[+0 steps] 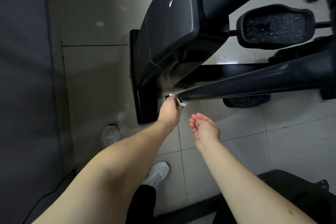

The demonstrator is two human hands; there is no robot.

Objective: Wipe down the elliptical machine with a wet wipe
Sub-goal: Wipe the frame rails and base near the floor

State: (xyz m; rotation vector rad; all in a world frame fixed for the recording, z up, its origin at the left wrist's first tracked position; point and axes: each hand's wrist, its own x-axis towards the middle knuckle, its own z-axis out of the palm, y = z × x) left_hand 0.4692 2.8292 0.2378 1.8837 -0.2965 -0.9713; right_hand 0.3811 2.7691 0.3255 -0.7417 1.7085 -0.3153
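Wipe (181, 103) pinched in left hand (170, 109) against elliptical bar (254, 85) end; right hand (205, 129) relaxed, empty.

hands: we count two, left hand (170, 109) and right hand (204, 129)
wet wipe (181, 103): one
elliptical machine (172, 23): one
pedals: two, upper pedal (276, 25) and lower pedal (245, 101)
shoes: two, far shoe (111, 135), near shoe (157, 173)

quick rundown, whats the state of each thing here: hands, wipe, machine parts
left hand: grips the wet wipe at the tip of the long bar
wet wipe: bunched, against the bar's end
right hand: open, palm up, empty
long bar: slanted, glossy
upper pedal: empty, shiny specks on it
lower pedal: mostly hidden under the bar
housing: white scuffs on top
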